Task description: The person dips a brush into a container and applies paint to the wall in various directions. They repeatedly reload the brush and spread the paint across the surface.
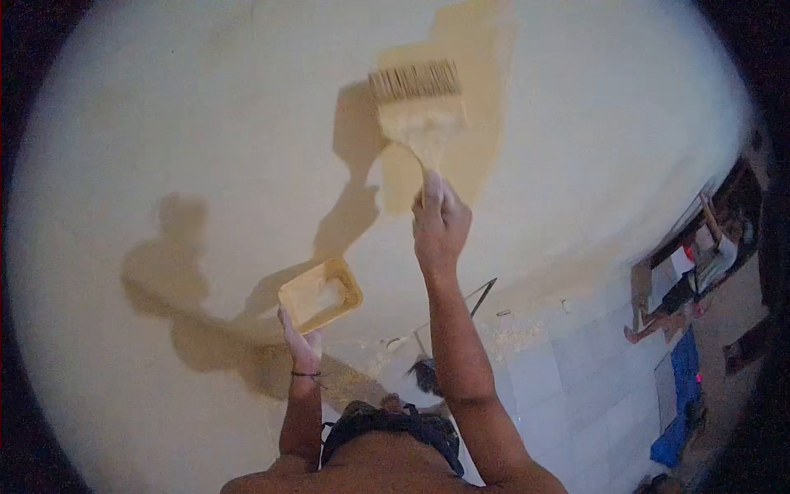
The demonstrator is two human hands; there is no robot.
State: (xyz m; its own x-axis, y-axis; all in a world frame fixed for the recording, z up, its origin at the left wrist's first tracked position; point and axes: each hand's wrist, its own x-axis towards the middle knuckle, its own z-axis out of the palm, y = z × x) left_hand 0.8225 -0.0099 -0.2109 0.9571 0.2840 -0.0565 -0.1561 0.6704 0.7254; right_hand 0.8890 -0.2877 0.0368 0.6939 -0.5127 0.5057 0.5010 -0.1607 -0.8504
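Observation:
A wide, paint-covered brush (pixel 424 119) is held by its handle in my right hand (pixel 442 224), whose fingers are wrapped round it. Its bristles lie against the pale wall (pixel 247 107), over a darker yellow painted patch (pixel 485 123). Lower and to the left, my left hand (pixel 303 346) supports a yellow rectangular tray (pixel 321 295) from below, with its open side showing. Some pale paint is inside the tray. A thin dark band circles my left wrist.
The tiled floor (pixel 576 387) spreads to the lower right, with yellowish spatters along the wall's foot. A dark-bristled tool (pixel 426 376) is beside my right arm. At the far right, another person (pixel 716 259) is near a doorway, with blue cloth (pixel 681 387) below.

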